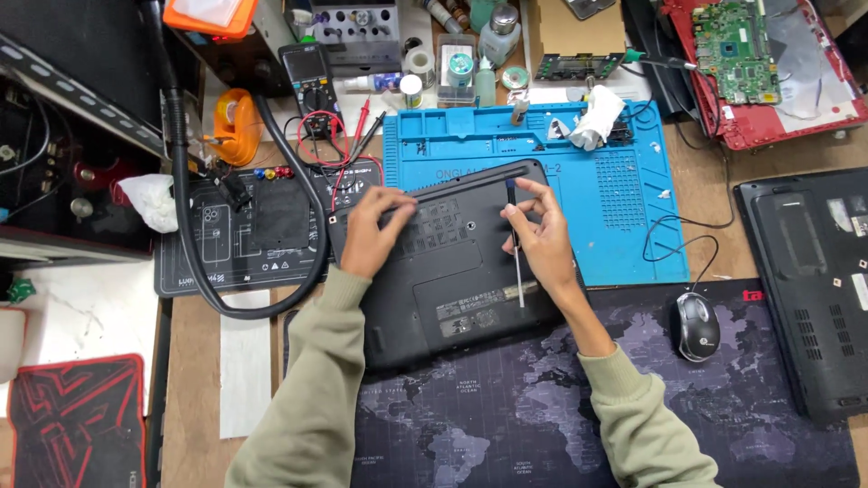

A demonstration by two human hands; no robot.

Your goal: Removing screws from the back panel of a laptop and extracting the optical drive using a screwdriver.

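Observation:
A black laptop [452, 289] lies upside down in the middle of the desk, its base facing up. My left hand [371, 233] rests flat on the laptop's upper left part, fingers spread near the vent slots. My right hand [541, 237] is closed around a thin screwdriver [516, 262] with a dark handle, which lies along the laptop's base with its handle end near the rear edge. Both sleeves are pale green.
A blue repair mat [615, 181] lies behind the laptop, with a crumpled tissue [592, 117] on it. A black mouse [695, 325] sits at right on a world-map desk mat [542, 407]. Another black laptop [809, 280] and a red one with an exposed board [750, 63] are at right. Multimeter [307, 81] and tools at back left.

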